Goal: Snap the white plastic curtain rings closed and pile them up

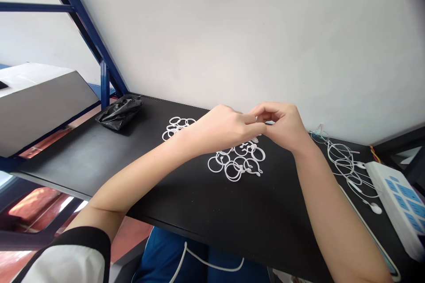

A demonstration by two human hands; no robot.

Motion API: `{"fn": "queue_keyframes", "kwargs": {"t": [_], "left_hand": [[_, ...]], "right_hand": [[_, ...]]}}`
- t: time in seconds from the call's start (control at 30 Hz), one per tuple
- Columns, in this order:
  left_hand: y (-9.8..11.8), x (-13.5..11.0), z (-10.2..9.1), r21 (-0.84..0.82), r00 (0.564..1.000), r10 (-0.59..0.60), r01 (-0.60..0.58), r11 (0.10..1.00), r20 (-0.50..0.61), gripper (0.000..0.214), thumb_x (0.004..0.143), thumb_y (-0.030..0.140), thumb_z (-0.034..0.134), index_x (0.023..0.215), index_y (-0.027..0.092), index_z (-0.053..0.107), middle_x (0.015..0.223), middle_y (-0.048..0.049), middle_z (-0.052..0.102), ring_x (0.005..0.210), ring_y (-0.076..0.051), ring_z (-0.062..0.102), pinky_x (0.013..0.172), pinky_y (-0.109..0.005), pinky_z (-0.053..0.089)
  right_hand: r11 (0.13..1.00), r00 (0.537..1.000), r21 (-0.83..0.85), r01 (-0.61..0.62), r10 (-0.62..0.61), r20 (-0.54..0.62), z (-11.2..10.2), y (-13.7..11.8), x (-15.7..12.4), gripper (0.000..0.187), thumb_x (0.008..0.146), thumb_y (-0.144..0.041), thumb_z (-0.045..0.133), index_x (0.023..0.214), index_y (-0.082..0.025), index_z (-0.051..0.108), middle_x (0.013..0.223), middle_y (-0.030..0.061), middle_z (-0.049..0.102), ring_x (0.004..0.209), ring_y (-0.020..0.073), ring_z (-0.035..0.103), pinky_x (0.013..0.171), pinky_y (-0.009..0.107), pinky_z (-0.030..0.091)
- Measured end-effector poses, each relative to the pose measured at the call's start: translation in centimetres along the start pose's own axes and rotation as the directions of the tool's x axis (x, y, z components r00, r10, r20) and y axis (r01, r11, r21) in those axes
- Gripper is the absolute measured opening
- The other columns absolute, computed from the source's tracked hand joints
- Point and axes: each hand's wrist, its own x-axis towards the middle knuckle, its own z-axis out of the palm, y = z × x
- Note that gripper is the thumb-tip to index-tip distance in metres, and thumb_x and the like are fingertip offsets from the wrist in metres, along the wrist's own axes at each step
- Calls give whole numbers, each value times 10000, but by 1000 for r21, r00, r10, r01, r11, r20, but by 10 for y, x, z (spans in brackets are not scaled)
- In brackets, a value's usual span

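Observation:
My left hand (232,126) and my right hand (280,124) meet fingertip to fingertip above the black table (199,203). Both are closed in a pinch, and whatever lies between the fingertips is hidden or too small to name. Below and just in front of them lies a loose pile of white plastic rings (233,171) with small tabs. More white rings (172,127) show behind my left forearm, which covers part of them.
A crumpled black plastic bag (120,112) sits at the table's back left, near a blue metal frame (105,79). On the right are tangled white earphones (345,163), a white power strip (395,208) with blue sockets, and a flat device's edge (368,230). A pale wall (232,40) stands behind.

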Motion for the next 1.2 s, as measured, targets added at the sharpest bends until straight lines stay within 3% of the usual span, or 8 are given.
{"fn": "queue_keyframes", "kwargs": {"t": [0.43,0.67,0.83,0.93,1.07,1.2], "left_hand": [[2,1,-2,-8,1000,11,-11,1000,-19,317,1001,188,365,771,177,583,629,27,548,471,-90,389,449,-269,279],[0,0,-2,-13,998,19,-19,1000,-63,316,1015,233,369,814,179,607,632,27,557,477,-91,421,454,-264,288],[-2,-2,-1,-16,986,24,-27,1000,-163,292,1005,248,411,771,176,570,628,35,555,452,-81,389,449,-260,269],[-3,-3,-2,-25,984,16,-21,999,-175,289,1006,257,409,776,176,566,633,33,564,457,-81,406,448,-262,254],[-4,-4,-5,-41,984,-4,-4,999,-178,252,1003,276,441,816,176,577,615,35,574,455,-86,423,443,-257,220],[-3,-4,-8,-75,992,-41,32,997,-118,328,1035,318,383,800,171,558,547,41,532,422,-87,375,439,-252,196]], "right_hand": [[998,1000,-58,-4,5,14,-2,-4,0,85,706,-154,648,751,-201,703,547,-36,565,533,106,500,535,251,399],[998,990,-15,-63,64,129,-5,-4,0,166,705,-147,634,841,-194,717,778,16,721,651,144,632,566,254,459],[997,982,-15,-79,80,173,-10,-5,-1,126,728,-174,668,831,-218,726,770,5,729,692,172,671,579,267,494],[998,987,-14,-59,61,148,-16,-8,-4,105,765,-257,711,861,-223,740,799,21,742,708,184,687,599,284,519],[999,994,-9,-32,33,107,-25,-15,-8,84,803,-299,719,836,-226,746,680,6,708,605,154,659,567,277,520],[999,997,33,-12,9,76,-31,-22,-11,61,820,-288,726,837,-229,732,687,-5,710,570,129,647,569,269,537]]}}
